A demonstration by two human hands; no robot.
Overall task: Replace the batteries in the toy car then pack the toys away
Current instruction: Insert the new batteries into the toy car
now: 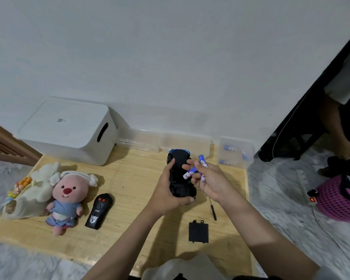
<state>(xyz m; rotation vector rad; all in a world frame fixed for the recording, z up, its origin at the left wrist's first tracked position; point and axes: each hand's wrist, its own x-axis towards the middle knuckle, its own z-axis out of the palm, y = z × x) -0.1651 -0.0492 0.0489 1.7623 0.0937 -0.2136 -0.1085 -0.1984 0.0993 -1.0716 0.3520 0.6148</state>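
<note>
- Two surfaces are seen: a pale wooden board laid on a grey marbled floor, set against a white wall.
- A white lidded box is placed at the board's far left corner; clear plastic containers are lined along the wall, the rightmost with batteries inside.
- A pink basket is seen on the floor to the right.
- The toy car is held upside down above the board, its black underside shown, blue at the far end.
- The car is gripped by the left hand, fingers curled round its side.
- Blue-and-white batteries are pinched in the right hand just over the car.
- A black battery cover and a screwdriver are laid on the board near the person.
- A black remote and plush toys are laid at the left.
</note>
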